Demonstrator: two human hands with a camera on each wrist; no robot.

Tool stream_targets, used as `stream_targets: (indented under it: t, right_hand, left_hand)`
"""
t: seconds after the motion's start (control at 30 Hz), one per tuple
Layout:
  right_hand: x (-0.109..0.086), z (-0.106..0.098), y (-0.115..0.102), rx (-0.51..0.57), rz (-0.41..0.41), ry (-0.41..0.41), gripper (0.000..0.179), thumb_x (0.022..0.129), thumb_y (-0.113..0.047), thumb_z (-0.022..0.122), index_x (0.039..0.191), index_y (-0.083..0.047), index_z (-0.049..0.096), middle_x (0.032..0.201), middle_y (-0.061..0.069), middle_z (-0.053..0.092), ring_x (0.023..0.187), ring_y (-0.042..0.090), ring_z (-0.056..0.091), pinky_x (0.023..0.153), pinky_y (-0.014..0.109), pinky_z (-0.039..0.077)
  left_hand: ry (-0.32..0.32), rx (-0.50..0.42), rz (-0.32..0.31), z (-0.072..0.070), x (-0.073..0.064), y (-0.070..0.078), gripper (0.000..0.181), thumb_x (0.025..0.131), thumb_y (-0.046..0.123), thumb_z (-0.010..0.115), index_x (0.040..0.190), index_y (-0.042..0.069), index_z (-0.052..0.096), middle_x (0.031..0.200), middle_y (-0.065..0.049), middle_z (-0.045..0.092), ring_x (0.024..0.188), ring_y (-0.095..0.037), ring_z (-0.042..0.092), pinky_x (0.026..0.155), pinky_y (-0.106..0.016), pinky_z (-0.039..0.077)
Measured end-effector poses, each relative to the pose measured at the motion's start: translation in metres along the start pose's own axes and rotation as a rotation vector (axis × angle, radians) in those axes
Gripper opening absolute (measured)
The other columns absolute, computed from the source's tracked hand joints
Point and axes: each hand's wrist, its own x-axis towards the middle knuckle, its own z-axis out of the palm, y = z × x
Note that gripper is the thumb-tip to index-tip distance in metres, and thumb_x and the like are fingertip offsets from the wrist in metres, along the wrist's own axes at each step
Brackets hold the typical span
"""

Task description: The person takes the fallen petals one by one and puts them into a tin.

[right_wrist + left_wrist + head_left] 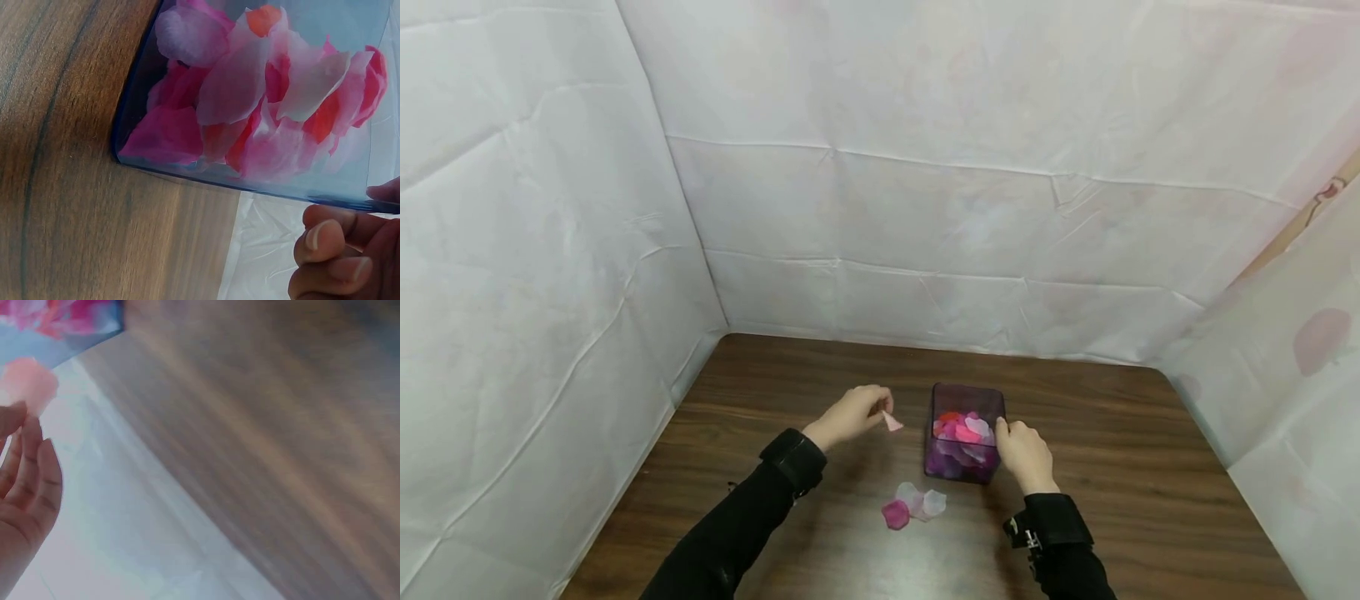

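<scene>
Between thumb and fingertips my left hand (855,413) pinches a light pink petal (892,422), held over the table to the left of the box. In the left wrist view the same petal (31,384) looks thin and slightly see-through. My right hand (1026,457) grips the right wall of a clear purple box (964,397), thumb on the inside and fingers outside. Pink, white and red petals (237,94) lie heaped in this box. A few more loose petals (913,503) in magenta and pale pink lie on the table in front of it.
The brown wood-grain table (1112,433) has rounded back corners. White sheeting (925,208) hangs behind it, with more at the left and right sides. Dark bands sit on both wrists.
</scene>
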Motion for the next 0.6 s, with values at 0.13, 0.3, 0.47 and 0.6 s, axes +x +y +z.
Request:
stream_targets:
  t: [0.13, 0.3, 0.47, 0.6]
  right_hand:
    - [0.0, -0.001, 0.001, 0.001, -0.004, -0.009, 0.053, 0.097, -0.029, 0.03, 0.105, 0.012, 0.062, 0.109, 0.033, 0.061, 0.096, 0.05, 0.059, 0.072, 0.056, 0.047]
    - [0.0, -0.002, 0.002, 0.0, -0.013, -0.005, 0.052, 0.097, -0.029, 0.031, 0.102, 0.012, 0.063, 0.105, 0.033, 0.062, 0.092, 0.049, 0.06, 0.068, 0.054, 0.047]
    - [0.0, -0.002, 0.001, 0.001, -0.024, -0.004, 0.051, 0.097, -0.029, 0.032, 0.1, 0.01, 0.064, 0.105, 0.033, 0.063, 0.092, 0.049, 0.06, 0.069, 0.054, 0.047]
    - [-0.001, -0.002, 0.001, 0.016, -0.019, 0.004, 0.05, 0.097, -0.028, 0.032, 0.098, 0.011, 0.064, 0.104, 0.033, 0.063, 0.091, 0.049, 0.06, 0.068, 0.054, 0.047]
  left_hand:
    - [0.088, 0.006, 0.03, -0.007, 0.02, 0.019, 0.011, 0.086, 0.002, 0.06, 0.086, 0.013, 0.059, 0.081, 0.002, 0.058, 0.07, -0.007, 0.047, 0.062, -0.019, 0.041]
    - [0.121, -0.002, 0.066, -0.005, 0.045, 0.049, 0.007, 0.087, 0.005, 0.061, 0.088, 0.011, 0.062, 0.084, 0.0, 0.062, 0.075, -0.009, 0.053, 0.068, -0.019, 0.044]
    - [0.105, 0.036, 0.046, 0.001, 0.058, 0.072, 0.007, 0.087, 0.006, 0.063, 0.09, 0.012, 0.066, 0.085, 0.0, 0.066, 0.077, -0.008, 0.057, 0.07, -0.018, 0.046]
    - [0.08, 0.071, 0.074, 0.006, 0.063, 0.083, 0.011, 0.087, 0.006, 0.063, 0.095, 0.012, 0.068, 0.092, 0.0, 0.068, 0.081, -0.008, 0.06, 0.072, -0.017, 0.047]
